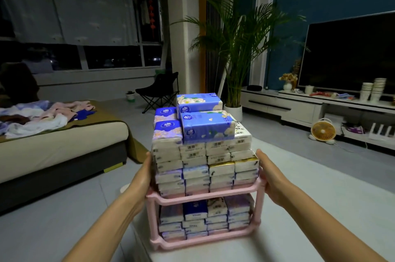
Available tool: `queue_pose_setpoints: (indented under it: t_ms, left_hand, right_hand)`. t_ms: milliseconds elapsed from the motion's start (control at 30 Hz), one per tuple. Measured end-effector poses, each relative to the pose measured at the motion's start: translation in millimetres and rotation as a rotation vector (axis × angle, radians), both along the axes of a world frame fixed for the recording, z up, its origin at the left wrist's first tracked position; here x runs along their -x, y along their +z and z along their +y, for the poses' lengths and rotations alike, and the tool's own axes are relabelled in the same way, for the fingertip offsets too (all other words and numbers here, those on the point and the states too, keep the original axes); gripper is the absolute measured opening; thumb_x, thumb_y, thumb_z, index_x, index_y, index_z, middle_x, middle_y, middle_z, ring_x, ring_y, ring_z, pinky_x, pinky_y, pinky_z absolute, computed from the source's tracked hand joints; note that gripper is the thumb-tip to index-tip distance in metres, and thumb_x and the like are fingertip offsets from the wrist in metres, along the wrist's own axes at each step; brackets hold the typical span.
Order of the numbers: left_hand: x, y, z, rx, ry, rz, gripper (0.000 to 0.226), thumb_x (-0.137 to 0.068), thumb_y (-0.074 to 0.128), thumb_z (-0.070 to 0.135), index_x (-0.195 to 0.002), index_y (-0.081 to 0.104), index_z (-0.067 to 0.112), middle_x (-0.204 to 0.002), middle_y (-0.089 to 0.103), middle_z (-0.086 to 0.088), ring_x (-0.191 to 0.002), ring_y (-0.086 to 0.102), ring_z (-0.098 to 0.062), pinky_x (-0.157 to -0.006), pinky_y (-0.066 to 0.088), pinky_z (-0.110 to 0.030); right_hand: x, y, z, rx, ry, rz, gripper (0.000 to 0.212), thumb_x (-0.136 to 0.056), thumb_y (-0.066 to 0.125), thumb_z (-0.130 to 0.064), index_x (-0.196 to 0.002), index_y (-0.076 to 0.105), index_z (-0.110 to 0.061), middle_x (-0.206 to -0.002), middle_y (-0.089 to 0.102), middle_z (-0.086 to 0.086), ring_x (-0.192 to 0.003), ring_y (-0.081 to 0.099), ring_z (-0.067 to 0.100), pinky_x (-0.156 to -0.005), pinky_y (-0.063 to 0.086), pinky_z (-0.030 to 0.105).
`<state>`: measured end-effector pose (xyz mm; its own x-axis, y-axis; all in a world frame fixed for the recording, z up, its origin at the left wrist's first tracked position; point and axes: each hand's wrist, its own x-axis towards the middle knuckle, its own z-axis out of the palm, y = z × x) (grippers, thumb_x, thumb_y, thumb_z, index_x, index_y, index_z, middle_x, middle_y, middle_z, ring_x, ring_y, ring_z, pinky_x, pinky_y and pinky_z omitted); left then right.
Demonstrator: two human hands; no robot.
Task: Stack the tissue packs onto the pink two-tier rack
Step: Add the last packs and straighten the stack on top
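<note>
Pressing in from both sides, the left hand [142,176] and the right hand [269,174] lie flat with straight thumbs against the tissue packs [205,167] piled on the top tier of the pink two-tier rack [205,194]. Neither hand curls round anything. The pile rises between the hands and well above them, topped by blue floral packs [206,125]. Below the hands, the lower-tier packs [205,216] fill the rack's bottom level. A sofa bed [64,146] lies left of the left hand, and a small fan [323,131] sits far right of the right hand.
</note>
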<state>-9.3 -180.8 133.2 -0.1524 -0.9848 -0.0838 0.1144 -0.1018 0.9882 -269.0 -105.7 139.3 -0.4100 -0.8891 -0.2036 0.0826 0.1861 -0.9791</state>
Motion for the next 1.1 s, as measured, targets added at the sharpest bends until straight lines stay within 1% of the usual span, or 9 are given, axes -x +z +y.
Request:
queue_pose_setpoints:
  t_ms: [133, 233, 333, 400, 667, 833, 933, 1000, 1100]
  left_hand:
    - [11, 2, -10, -0.032, -0.029, 0.059, 0.045, -0.098, 0.027, 0.048, -0.095, 0.062, 0.019, -0.095, 0.066, -0.008, -0.086, 0.062, -0.023, -0.075, 0.05, -0.036]
    - [23, 3, -25, -0.048, -0.077, 0.1, 0.045, -0.098, 0.029, 0.047, -0.097, 0.063, 0.017, -0.091, 0.067, -0.006, -0.079, 0.063, -0.02, -0.059, 0.055, -0.028]
    - [40, 2, -40, -0.025, -0.119, 0.142, 0.043, -0.098, 0.03, 0.042, -0.094, 0.062, 0.014, -0.073, 0.07, -0.004, -0.061, 0.068, -0.017, -0.042, 0.051, -0.02]
    - [52, 2, -48, -0.01, -0.144, 0.146, 0.042, -0.098, 0.03, 0.039, -0.086, 0.061, 0.013, -0.06, 0.07, -0.002, -0.05, 0.066, -0.013, -0.037, 0.047, -0.018]
    - [122, 5, -106, -0.003, -0.301, 0.096, 0.046, -0.093, 0.034, 0.05, -0.09, 0.065, 0.016, -0.083, 0.073, -0.005, -0.069, 0.07, -0.02, -0.072, 0.054, -0.032]
    - [165, 6, -134, 0.036, -0.42, 0.024, 0.048, -0.094, 0.03, 0.048, -0.086, 0.063, 0.014, -0.07, 0.073, -0.004, -0.061, 0.069, -0.018, -0.061, 0.054, -0.029]
    - [182, 5, -146, 0.044, -0.438, 0.012, 0.047, -0.093, 0.03, 0.048, -0.088, 0.062, 0.014, -0.071, 0.073, -0.004, -0.068, 0.068, -0.021, -0.068, 0.05, -0.033]
    - [189, 3, -154, 0.044, -0.441, 0.011, 0.046, -0.093, 0.03, 0.049, -0.091, 0.062, 0.015, -0.074, 0.073, -0.003, -0.074, 0.067, -0.023, -0.07, 0.048, -0.035]
    - [195, 0, -161, 0.065, -0.463, 0.01, 0.045, -0.094, 0.03, 0.047, -0.09, 0.062, 0.016, -0.074, 0.073, -0.003, -0.065, 0.07, -0.018, -0.06, 0.055, -0.03]
  right_hand:
    - [2, 0, 5, 0.02, -0.037, -0.038, 0.055, -0.098, 0.019, -0.051, -0.094, 0.062, -0.018, -0.082, 0.065, 0.004, -0.075, 0.062, 0.016, -0.06, 0.046, 0.025]
    - [7, 2, 11, 0.029, -0.063, -0.086, 0.054, -0.097, 0.019, -0.052, -0.091, 0.059, -0.018, -0.077, 0.062, 0.002, -0.07, 0.059, 0.014, -0.059, 0.045, 0.025]
    - [14, 0, 16, 0.059, -0.121, -0.129, 0.054, -0.096, 0.02, -0.054, -0.098, 0.059, -0.017, -0.079, 0.062, 0.0, -0.074, 0.058, 0.014, -0.077, 0.044, 0.03]
    - [21, -3, 17, 0.077, -0.147, -0.132, 0.057, -0.095, 0.021, -0.055, -0.091, 0.062, -0.016, -0.076, 0.064, 0.003, -0.072, 0.06, 0.017, -0.07, 0.047, 0.032]
    - [53, -5, 23, 0.173, -0.291, -0.203, 0.055, -0.096, 0.02, -0.054, -0.083, 0.059, -0.018, -0.075, 0.063, 0.008, -0.07, 0.058, 0.021, -0.065, 0.045, 0.03]
    - [76, -15, 23, 0.272, -0.265, -0.277, 0.059, -0.093, 0.02, -0.059, -0.092, 0.062, -0.018, -0.063, 0.071, 0.005, -0.054, 0.068, 0.018, -0.053, 0.044, 0.028]
    - [83, -17, 22, 0.299, -0.277, -0.281, 0.057, -0.091, 0.022, -0.06, -0.101, 0.063, -0.021, -0.075, 0.073, 0.005, -0.06, 0.07, 0.017, -0.048, 0.049, 0.027]
    - [85, -18, 22, 0.302, -0.284, -0.287, 0.056, -0.09, 0.023, -0.06, -0.099, 0.063, -0.022, -0.086, 0.073, 0.011, -0.076, 0.07, 0.023, -0.056, 0.055, 0.031]
    - [85, -20, 21, 0.34, -0.287, -0.274, 0.061, -0.089, 0.024, -0.062, -0.111, 0.062, -0.019, -0.109, 0.065, 0.023, -0.108, 0.058, 0.04, -0.09, 0.049, 0.044]
